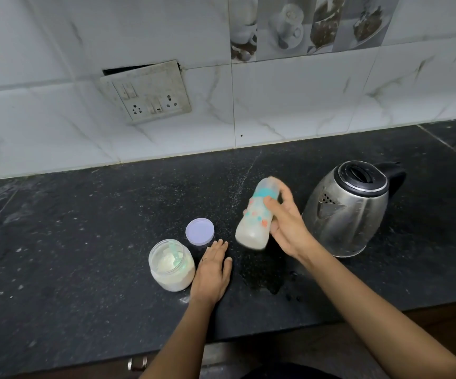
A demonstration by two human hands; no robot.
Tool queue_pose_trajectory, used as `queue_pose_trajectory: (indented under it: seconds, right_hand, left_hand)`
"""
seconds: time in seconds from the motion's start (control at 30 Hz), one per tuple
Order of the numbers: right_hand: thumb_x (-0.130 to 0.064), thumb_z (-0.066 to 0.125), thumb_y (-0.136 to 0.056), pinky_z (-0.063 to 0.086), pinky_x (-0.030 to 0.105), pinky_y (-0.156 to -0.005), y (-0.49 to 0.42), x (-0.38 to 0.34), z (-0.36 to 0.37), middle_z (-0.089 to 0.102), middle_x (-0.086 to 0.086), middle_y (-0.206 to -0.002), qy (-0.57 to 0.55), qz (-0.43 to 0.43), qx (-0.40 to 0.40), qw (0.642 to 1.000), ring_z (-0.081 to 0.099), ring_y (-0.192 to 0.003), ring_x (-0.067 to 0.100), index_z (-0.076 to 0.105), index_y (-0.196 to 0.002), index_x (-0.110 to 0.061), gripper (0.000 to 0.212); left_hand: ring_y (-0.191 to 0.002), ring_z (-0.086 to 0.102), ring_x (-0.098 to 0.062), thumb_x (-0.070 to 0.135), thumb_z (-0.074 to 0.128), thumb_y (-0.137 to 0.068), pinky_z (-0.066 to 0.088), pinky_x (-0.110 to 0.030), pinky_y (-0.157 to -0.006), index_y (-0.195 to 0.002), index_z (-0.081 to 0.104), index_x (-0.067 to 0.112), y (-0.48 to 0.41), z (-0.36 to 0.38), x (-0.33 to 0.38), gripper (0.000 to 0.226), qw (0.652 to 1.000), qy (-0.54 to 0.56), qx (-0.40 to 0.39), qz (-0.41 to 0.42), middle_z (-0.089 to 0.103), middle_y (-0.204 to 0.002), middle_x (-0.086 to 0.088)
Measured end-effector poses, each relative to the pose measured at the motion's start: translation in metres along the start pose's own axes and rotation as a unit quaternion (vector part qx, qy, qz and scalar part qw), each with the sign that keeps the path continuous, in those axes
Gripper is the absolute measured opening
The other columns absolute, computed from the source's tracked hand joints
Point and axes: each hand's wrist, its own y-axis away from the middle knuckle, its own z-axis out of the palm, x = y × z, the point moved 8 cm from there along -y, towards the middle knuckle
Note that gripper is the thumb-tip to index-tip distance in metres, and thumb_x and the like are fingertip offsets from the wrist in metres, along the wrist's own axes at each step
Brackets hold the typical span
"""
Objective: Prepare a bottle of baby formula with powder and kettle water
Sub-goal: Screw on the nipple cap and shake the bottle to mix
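Mixing judged in hand: right hand (287, 228) fingers clamped round tilted, milky clear-plastic baby bottle (251, 225), left hand (211, 272) fingers flat on black counter (84, 242); next, stand bottle upright.

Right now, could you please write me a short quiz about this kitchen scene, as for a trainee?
1. True or false: the powder jar has its lid on.
2. What does the right hand hold? A) kettle B) baby bottle C) scoop
3. Fill in: the left hand rests flat on the ____.

Key
1. False: the lid lies on the countertop behind the open jar.
2. B
3. countertop, beside the jar
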Motion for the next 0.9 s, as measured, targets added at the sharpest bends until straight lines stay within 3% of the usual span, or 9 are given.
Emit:
queue_pose_trajectory:
  seconds: [0.07,0.1,0.23,0.3,0.4,0.53,0.67,0.8,0.9]
  right_hand:
    - [-0.01,0.071,-0.077,0.052,0.056,-0.087,0.006,0.008,0.01,0.058,0.028,-0.116,0.129,0.032,-0.094,0.987,0.063,-0.096,0.038,0.042,-0.137,-0.026,0.069]
    - [-0.01,0.072,-0.076,0.051,0.056,-0.086,0.007,0.005,0.012,0.058,0.027,-0.118,0.147,0.024,-0.096,0.984,0.063,-0.097,0.038,0.042,-0.136,-0.027,0.069]
    - [-0.008,0.059,-0.091,0.057,0.043,-0.077,-0.002,-0.008,-0.009,0.057,0.012,-0.117,-0.029,-0.035,0.104,0.994,0.065,-0.097,0.022,0.039,-0.132,-0.026,0.049]
    - [-0.006,0.06,-0.089,0.057,0.045,-0.079,-0.001,-0.001,-0.004,0.056,0.017,-0.119,-0.032,-0.009,0.054,0.998,0.066,-0.095,0.025,0.04,-0.132,-0.026,0.051]
    - [-0.009,0.072,-0.078,0.052,0.055,-0.086,0.005,0.004,0.014,0.059,0.02,-0.115,0.111,0.014,-0.077,0.991,0.064,-0.095,0.037,0.043,-0.135,-0.026,0.066]
    - [-0.023,0.077,-0.075,0.055,0.048,-0.082,-0.004,0.0,0.003,0.055,0.018,-0.119,-0.023,-0.016,0.025,0.999,0.064,-0.1,0.028,0.038,-0.134,-0.027,0.071]
    - [-0.017,0.076,-0.073,0.05,0.058,-0.087,0.008,0.005,0.015,0.054,0.031,-0.12,0.14,0.018,-0.121,0.983,0.06,-0.099,0.04,0.039,-0.137,-0.025,0.074]
    - [-0.018,0.075,-0.079,0.057,0.044,-0.077,0.0,-0.006,-0.007,0.058,0.01,-0.114,-0.013,-0.021,0.044,0.999,0.065,-0.098,0.022,0.037,-0.137,-0.025,0.069]
    - [-0.022,0.081,-0.072,0.054,0.052,-0.084,0.005,0.004,0.001,0.058,0.021,-0.118,0.063,0.03,-0.056,0.996,0.063,-0.1,0.034,0.042,-0.135,-0.028,0.074]
  left_hand:
    - [-0.143,0.026,-0.012,0.031,0.041,-0.099,0.014,-0.024,-0.118,-0.144,0.04,0.02,0.0,0.001,-0.002,0.046,1.0,0.001,-0.003,0.002,0.035,-0.153,0.002]
    - [-0.143,0.025,-0.012,0.031,0.04,-0.099,0.014,-0.025,-0.118,-0.144,0.04,0.021,0.0,0.001,-0.003,0.046,1.0,-0.001,-0.004,0.003,0.035,-0.153,0.002]
    - [-0.143,0.025,-0.012,0.03,0.041,-0.1,0.012,-0.022,-0.117,-0.144,0.04,0.02,0.0,-0.001,-0.001,0.045,1.0,0.002,0.003,-0.004,0.034,-0.153,0.002]
    - [-0.143,0.025,-0.013,0.03,0.04,-0.1,0.013,-0.023,-0.117,-0.144,0.04,0.021,0.001,0.0,-0.001,0.045,1.0,0.0,0.001,-0.002,0.034,-0.153,0.002]
    - [-0.143,0.026,-0.012,0.031,0.04,-0.099,0.012,-0.022,-0.117,-0.144,0.04,0.021,0.0,0.001,-0.002,0.045,1.0,-0.004,-0.002,0.004,0.036,-0.153,0.001]
    - [-0.142,0.027,-0.014,0.028,0.042,-0.099,0.008,-0.018,-0.115,-0.143,0.041,0.019,0.0,-0.001,0.0,0.045,1.0,-0.005,0.007,-0.002,0.036,-0.152,-0.001]
    - [-0.143,0.026,-0.011,0.032,0.041,-0.099,0.013,-0.024,-0.119,-0.145,0.038,0.021,0.0,0.003,-0.003,0.047,1.0,-0.008,-0.009,0.006,0.035,-0.153,0.0]
    - [-0.143,0.026,-0.012,0.029,0.041,-0.099,0.009,-0.021,-0.117,-0.143,0.041,0.02,0.0,0.001,0.0,0.045,1.0,-0.008,0.005,0.001,0.035,-0.153,0.001]
    - [-0.143,0.025,-0.012,0.031,0.04,-0.099,0.01,-0.023,-0.118,-0.144,0.04,0.02,0.0,0.001,-0.001,0.045,1.0,-0.01,0.001,0.003,0.034,-0.153,0.002]
